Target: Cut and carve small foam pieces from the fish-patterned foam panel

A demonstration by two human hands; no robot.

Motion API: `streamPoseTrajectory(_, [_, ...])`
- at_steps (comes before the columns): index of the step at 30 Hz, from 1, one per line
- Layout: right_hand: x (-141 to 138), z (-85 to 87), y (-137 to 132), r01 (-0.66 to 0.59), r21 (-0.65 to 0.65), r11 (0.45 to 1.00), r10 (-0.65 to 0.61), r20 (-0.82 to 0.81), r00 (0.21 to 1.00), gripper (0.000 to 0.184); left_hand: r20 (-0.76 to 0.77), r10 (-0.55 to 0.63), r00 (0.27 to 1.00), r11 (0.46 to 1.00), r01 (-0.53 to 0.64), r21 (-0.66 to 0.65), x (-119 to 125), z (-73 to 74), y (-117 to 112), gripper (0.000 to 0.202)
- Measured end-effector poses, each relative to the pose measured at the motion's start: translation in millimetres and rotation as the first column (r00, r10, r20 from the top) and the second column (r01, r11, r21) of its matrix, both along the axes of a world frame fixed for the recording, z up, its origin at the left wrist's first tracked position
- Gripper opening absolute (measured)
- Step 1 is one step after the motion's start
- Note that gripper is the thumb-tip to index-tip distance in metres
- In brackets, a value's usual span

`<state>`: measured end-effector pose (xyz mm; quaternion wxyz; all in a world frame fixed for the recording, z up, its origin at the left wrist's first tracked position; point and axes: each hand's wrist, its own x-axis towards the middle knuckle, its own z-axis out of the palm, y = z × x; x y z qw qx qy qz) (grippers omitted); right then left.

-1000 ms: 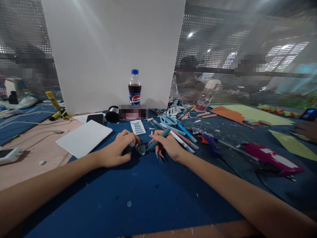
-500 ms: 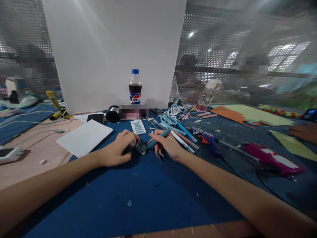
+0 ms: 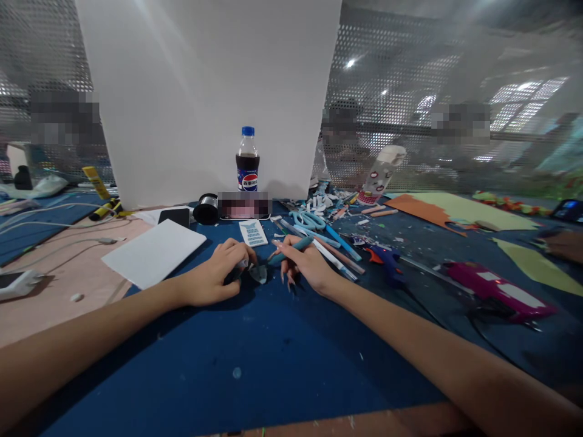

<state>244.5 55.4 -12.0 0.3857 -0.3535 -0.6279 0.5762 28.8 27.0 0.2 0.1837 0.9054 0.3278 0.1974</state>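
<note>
My left hand [image 3: 216, 273] rests on the blue mat [image 3: 255, 358], fingers curled and closed on a small grey-white piece [image 3: 259, 274] that sticks out past the fingertips. Its outline is partly hidden by the fingers. My right hand [image 3: 305, 266] is closed in a pen grip around a teal pen-shaped tool [image 3: 301, 244]. The tool's lower end points at the piece, and its tip is too small to make out. Just beyond both hands lies a white card [image 3: 253, 233] with blue-grey shapes on it.
Light-blue scissors [image 3: 310, 220] and several sticks [image 3: 337, 258] lie beyond my right hand. Farther right are a blue glue gun [image 3: 387, 264] and a magenta device [image 3: 498, 291] with cords. A cola bottle [image 3: 248, 161], a black spool [image 3: 206, 209] and white sheets [image 3: 155, 252] stand or lie leftward.
My right hand and the teal tool have shifted very slightly left and down by the piece. My left hand has stayed almost in place.
</note>
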Motion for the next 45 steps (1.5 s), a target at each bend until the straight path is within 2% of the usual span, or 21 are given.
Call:
streamPoseTrajectory(4, [0.4, -0.6, 0.1, -0.038, -0.019, 0.999, 0.038, 0.023, 0.999, 0.025, 0.003, 0.002, 1.000, 1.000, -0.002, 0.000, -0.3, -0.7, 0.3, 0.027])
streamPoseTrajectory(8, [0.9, -1.2, 1.2, -0.048, -0.024, 0.999, 0.047, -0.035, 0.998, 0.025, 0.003, 0.002, 1.000, 1.000, -0.002, 0.000, -1.0, -1.5, 0.6, 0.025])
streamPoseTrajectory(14, [0.9, -0.2, -0.4, -0.102, -0.015, 0.995, 0.103, 0.023, 0.994, 0.029, 0.007, 0.020, 1.000, 0.999, -0.020, -0.033, -1.4, -0.1, -0.2, 0.024])
streamPoseTrajectory(18, [0.2, 0.9, -1.7, -0.061, -0.010, 0.998, 0.061, 0.002, 0.998, 0.027, 0.020, 0.013, 1.000, 0.999, -0.013, -0.035, -1.7, -1.1, 0.4, 0.025])
streamPoseTrajectory(22, [-0.2, 2.3, -2.4, -0.087, 0.005, 0.996, 0.087, 0.028, 0.996, 0.030, 0.020, 0.018, 1.000, 0.999, -0.017, -0.048, -2.2, -2.2, 1.5, 0.026])
streamPoseTrajectory(28, [1.3, -1.4, 1.9, -0.017, -0.040, 0.999, 0.014, -0.089, 0.996, 0.025, 0.075, 0.069, 0.995, 0.994, -0.063, -0.085, -3.1, -3.3, 1.4, 0.027])
streamPoseTrajectory(31, [1.7, -2.9, 4.1, 0.001, -0.044, 0.999, -0.005, -0.109, 0.994, 0.024, 0.112, 0.111, 0.988, 0.991, -0.102, -0.082, -2.5, -7.2, 1.5, 0.038])
streamPoseTrajectory(34, [0.9, -1.7, 3.4, 0.001, -0.045, 0.999, -0.005, -0.087, 0.996, 0.023, 0.062, 0.161, 0.985, 0.984, -0.155, -0.084, -0.9, -11.2, 2.3, 0.052])
streamPoseTrajectory(39, [0.2, 2.0, 0.9, 0.002, -0.042, 0.999, -0.005, -0.082, 0.997, 0.027, 0.091, 0.171, 0.981, 0.984, -0.166, -0.060, 0.3, -12.3, 3.4, 0.043])
streamPoseTrajectory(45, [1.1, 2.9, 0.7, 0.033, -0.047, 0.998, -0.038, -0.112, 0.993, 0.026, 0.138, 0.186, 0.973, 0.981, -0.177, -0.079, -0.9, -12.5, 4.7, 0.043])
